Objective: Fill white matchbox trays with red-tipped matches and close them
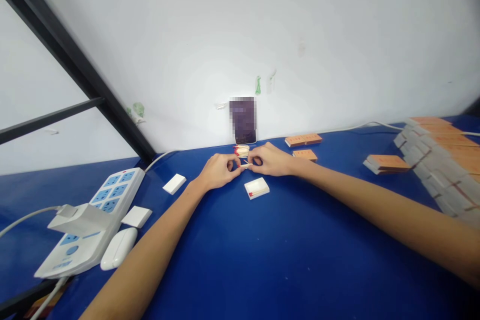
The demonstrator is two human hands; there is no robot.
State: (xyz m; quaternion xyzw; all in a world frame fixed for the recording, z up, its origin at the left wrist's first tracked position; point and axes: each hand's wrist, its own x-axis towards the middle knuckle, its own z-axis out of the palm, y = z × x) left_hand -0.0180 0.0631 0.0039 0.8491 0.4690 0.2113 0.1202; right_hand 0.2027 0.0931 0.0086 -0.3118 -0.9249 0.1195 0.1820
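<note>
My left hand [218, 171] and my right hand [270, 159] meet near the back of the blue table, fingers closed in a pinch. Between their fingertips lie a few matchsticks [245, 165], held at both ends; the red head shows at my left fingers. Just behind the hands is a pile of matchsticks [242, 150] with red heads to the left. In front of them sits an open white matchbox tray [257, 186] with a few matches along its near side. Exactly how many sticks the fingers hold is too small to tell.
A phone [245, 120] leans on the wall. Two white matchbox trays [174, 183] lie left, near a white earbud case [119, 248] and a power strip [101, 215]. Orange-topped matchboxes [304, 155] lie at right, beside a big stack of matchboxes [431, 160].
</note>
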